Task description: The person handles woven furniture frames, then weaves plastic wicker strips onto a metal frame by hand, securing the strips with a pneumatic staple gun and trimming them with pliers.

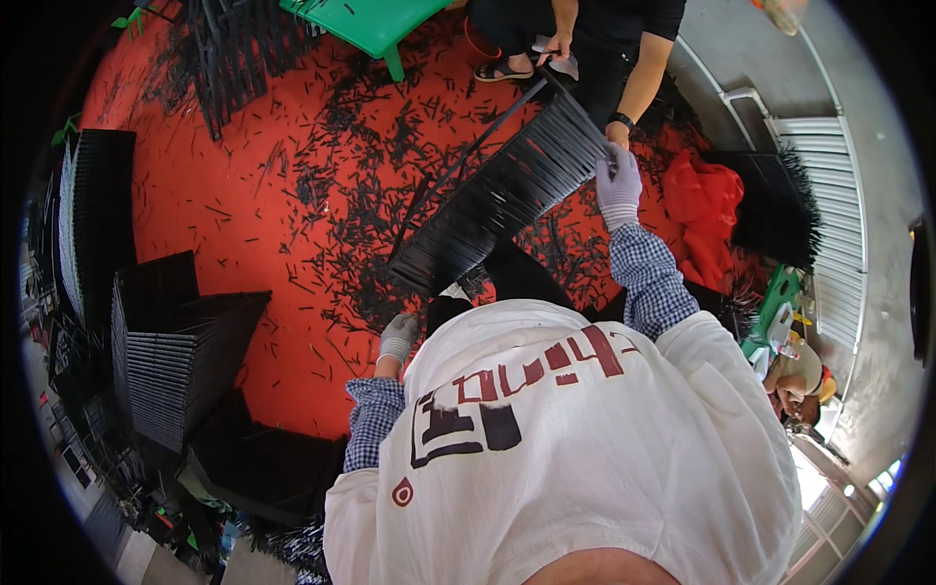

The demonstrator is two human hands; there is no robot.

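The black slatted panel [507, 193] slants up rightward to the right grip [618, 185], grasping its edge; whether the left grip [398, 338], near its lower end, is clenched cannot be told.

Scraps [366, 292] lie on the floor [292, 375]; panel [507, 185] ahead, cloth [697, 200] right, apparently stacked panels [161, 375] left.

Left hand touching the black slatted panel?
Apart. The head view shows scrap-strewn red floor between the left hand and the lower end of the black slatted panel.
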